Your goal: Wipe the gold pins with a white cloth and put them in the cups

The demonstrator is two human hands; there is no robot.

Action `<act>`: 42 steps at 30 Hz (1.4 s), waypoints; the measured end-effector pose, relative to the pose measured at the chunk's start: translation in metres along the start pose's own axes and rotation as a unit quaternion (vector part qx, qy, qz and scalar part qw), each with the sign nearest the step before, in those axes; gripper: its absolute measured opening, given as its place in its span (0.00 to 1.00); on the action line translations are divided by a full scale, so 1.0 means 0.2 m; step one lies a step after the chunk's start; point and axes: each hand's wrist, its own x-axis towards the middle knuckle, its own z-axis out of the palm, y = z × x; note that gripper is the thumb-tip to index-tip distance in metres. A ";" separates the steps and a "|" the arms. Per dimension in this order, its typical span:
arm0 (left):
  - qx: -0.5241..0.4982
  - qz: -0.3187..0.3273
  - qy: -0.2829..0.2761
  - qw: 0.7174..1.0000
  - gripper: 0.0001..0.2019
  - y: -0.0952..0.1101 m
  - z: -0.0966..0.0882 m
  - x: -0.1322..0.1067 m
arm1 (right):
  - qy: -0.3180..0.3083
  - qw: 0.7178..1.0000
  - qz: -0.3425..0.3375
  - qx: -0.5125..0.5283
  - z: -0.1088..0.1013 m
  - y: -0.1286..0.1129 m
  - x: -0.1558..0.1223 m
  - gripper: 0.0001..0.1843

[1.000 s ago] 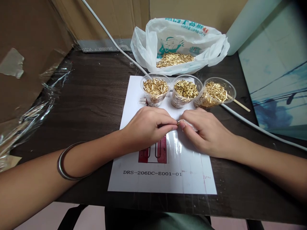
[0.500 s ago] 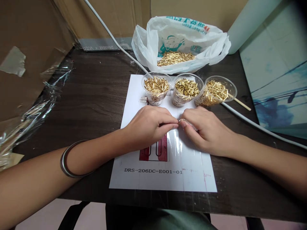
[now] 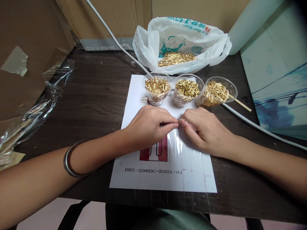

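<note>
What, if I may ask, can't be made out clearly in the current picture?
In the head view:
- The small piece at the left hand's fingertips: tiny, mostly covered by fingers.
- Most of the pale item in the right hand: hidden by that hand.
- The red print's upper part: behind the left hand.
- The white cable's ends: cut off by the picture's edges.

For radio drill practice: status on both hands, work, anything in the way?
Left hand pinched shut. Right hand gripping whitish scrap, mostly hidden. Plastic cups of gold-coloured pins just beyond, not blocking.
</note>
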 end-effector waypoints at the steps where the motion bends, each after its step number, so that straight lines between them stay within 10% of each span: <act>1: 0.000 0.000 0.000 1.000 0.08 0.00 0.00 0.00 | 0.002 1.000 0.000 0.002 0.00 0.00 0.00 0.13; 42: -0.006 0.018 -0.008 1.000 0.08 -0.01 0.00 -0.01 | -0.031 0.999 0.015 0.038 -0.02 -0.01 0.01 0.14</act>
